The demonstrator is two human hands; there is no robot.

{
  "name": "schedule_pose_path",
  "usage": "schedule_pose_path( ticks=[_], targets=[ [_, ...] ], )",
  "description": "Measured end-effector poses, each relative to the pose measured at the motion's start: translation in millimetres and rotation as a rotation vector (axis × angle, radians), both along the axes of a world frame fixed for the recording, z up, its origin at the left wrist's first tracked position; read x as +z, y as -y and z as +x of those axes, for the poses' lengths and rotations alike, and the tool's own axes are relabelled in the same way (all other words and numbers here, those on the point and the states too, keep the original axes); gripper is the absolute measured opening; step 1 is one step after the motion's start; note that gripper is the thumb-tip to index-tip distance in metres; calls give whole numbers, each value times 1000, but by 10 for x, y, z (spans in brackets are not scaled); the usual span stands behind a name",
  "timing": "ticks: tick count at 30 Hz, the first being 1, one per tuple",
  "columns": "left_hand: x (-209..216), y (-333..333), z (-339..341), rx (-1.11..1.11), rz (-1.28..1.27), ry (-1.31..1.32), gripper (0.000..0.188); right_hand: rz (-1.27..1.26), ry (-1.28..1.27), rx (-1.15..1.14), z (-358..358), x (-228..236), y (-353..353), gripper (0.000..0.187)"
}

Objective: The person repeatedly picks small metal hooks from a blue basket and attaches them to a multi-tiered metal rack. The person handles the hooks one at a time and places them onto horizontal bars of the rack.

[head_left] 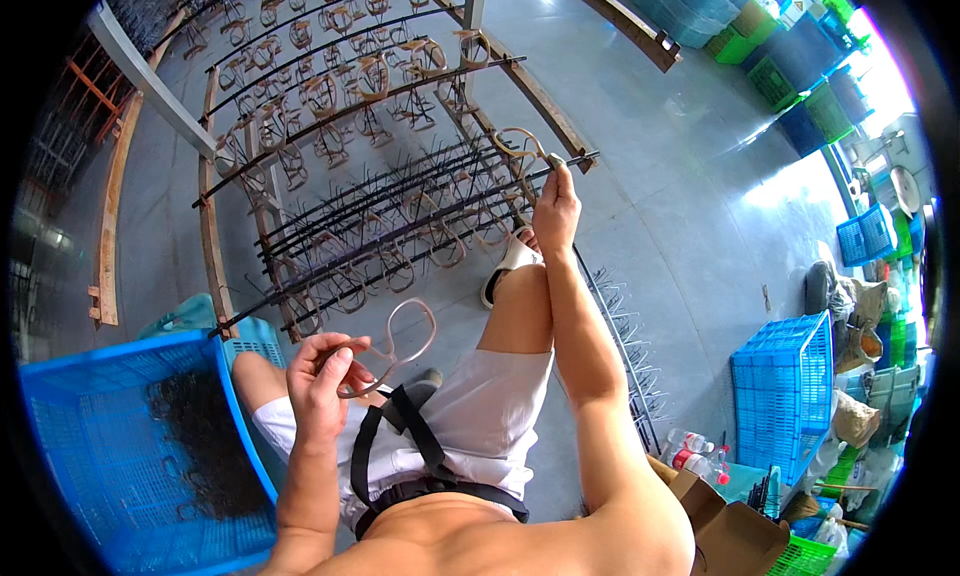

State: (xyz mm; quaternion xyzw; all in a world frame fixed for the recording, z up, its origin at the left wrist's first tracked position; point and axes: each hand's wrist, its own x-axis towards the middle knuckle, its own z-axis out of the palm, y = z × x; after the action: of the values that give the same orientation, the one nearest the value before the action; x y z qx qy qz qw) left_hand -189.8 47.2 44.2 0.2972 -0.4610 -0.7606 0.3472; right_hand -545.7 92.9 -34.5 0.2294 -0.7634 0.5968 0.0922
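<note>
My left hand (325, 381) is closed on a pale, brownish-pink eyeglass frame (414, 354), held above my lap. Farther out, my right arm is stretched forward, and the right hand (557, 208) pinches near the right end of a long black rod (405, 218). Another eyeglass frame (519, 131) stands at those fingertips; its lower part is hidden by them. Several more eyeglass frames hang along this rod and the ones beyond it. Thin upright black wires stick up from bare rods (385, 188) just behind.
Wooden rails (207, 216) carry the rods. At my left sits a blue crate (120, 351) holding a heap of dark wires (205, 446). To the right stand another blue crate (785, 381), plastic bottles (700, 464) and a cardboard box (735, 531). Grey posts (160, 91) rise at the left.
</note>
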Motion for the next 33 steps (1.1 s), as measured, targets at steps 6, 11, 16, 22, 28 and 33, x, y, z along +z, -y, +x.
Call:
schedule_pose_path(
  ticks=[6, 11, 16, 22, 28, 33],
  targets=[
    [-19, 2, -58, -18, 52, -31, 13, 32, -87, 57, 123, -48, 55, 21],
    [-25, -11, -70, -14, 32, -31, 13, 61, -91, 30, 57, -47, 33, 24],
    [-23, -5, -17, -6, 12, -1, 14, 13, -80, 11, -10, -20, 56, 24],
    [20, 58, -48, -38, 98, 0, 14, 75, -101, -159, 33, 111, -147, 29],
    [-187, -135, -373, 245, -209, -92, 15, 72, 362, 843, 1732, 417, -569, 29],
    [-319, -232, -480, 131, -840, 165, 27, -330, 675, 583, 2391, 431, -395, 22]
  ],
)
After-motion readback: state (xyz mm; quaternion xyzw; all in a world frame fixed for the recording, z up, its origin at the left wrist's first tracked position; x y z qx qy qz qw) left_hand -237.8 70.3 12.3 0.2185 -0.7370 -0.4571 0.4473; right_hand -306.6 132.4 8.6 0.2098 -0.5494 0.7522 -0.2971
